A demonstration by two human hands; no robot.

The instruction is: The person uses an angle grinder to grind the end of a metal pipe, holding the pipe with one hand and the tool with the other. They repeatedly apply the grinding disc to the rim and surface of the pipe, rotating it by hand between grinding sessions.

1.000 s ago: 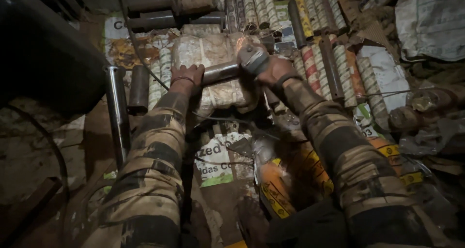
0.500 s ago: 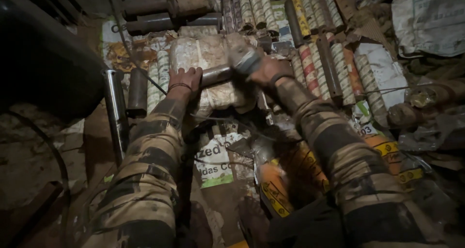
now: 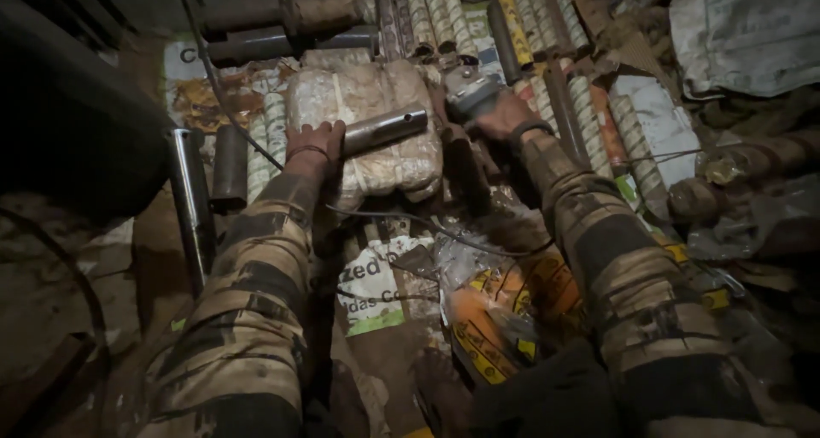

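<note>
Pressing down on the near end of a short steel pipe, the left hand is lying fairly flat with its fingers spread over the metal rather than wrapped round it, while the right hand is closing firmly around the body of an angle grinder just beyond the pipe's far end. The pipe is resting across a lumpy pale wrapped bundle, which is looking like a soft and uneven seat (a poor base for anything round), so it could be rolling or kicking sideways under tool pressure, and the flat-laid left hand is sitting near where a skidding tool would be travelling. A black cable is trailing across the floor between the two striped sleeves and could be snagging a forearm. Whether the grinder is running I cannot tell in this dim light. Below the hands a white printed sack with dark lettering and a green band is lying flat, and beside it an orange and yellow plastic wrapper with black markings is crumpling. Rolls of rod in patterned paper wrapping are lying in rows at upper right, and two darker pipes are lying left.
</note>
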